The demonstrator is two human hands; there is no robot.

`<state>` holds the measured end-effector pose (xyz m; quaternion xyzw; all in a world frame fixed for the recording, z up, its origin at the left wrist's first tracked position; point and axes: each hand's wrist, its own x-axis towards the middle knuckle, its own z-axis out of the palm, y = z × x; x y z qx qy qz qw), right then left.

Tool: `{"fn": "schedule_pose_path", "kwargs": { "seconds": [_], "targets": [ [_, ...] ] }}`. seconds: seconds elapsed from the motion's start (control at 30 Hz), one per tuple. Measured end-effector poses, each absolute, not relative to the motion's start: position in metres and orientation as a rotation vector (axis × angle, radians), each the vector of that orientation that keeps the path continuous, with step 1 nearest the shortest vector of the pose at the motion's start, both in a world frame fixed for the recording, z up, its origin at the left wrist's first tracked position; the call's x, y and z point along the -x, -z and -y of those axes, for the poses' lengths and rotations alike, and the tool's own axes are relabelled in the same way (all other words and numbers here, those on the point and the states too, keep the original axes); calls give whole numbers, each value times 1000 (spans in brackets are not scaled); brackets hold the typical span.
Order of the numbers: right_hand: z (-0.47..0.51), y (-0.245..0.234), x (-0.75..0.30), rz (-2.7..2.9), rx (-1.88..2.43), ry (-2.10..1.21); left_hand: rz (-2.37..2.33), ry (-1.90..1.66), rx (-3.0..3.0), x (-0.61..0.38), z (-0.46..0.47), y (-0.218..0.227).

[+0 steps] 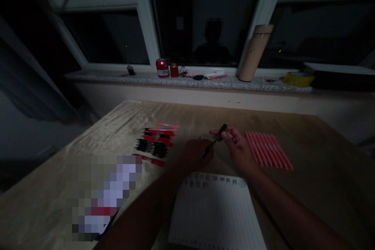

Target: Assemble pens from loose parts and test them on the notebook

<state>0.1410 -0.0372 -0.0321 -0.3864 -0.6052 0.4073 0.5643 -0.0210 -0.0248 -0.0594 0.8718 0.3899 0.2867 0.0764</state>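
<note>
A dark pen [217, 138] is held slanted above the table, just beyond a lined notebook [218, 211]. My right hand [238, 145] pinches its black upper end between thumb and finger. Around the lower part of the pen, my left hand [197, 152] is closed, its fingertips partly hidden by the back of the hand. Handwritten marks run along the notebook's top edge. Left of my hands lies a group of black pens [150, 147] and red pens [159, 139]. A neat row of pink pens [268, 149] lies right of my right hand.
A blurred-out, slanted object [113, 191] lies on the table [96, 140] at the left. On the windowsill [117, 77] stand a red can [162, 68], a small red jar [174, 70], a tall tan cylinder [255, 52] and a yellow tape roll [299, 79].
</note>
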Motion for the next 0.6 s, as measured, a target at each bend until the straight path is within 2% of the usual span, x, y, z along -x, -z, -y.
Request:
{"fn": "schedule_pose_path", "kwargs": {
  "seconds": [0.17, 0.37, 0.6],
  "targets": [
    [38, 33, -142, 1497, 943, -906, -1164, -869, -2606, 23, 24, 61],
    [40, 35, -139, 1555, 918, -1018, -1091, -935, -2599, 25, 22, 63],
    [36, 47, -138, 1660, 927, -943, -1103, -945, -2521, 24, 23, 60]
  ]
}}
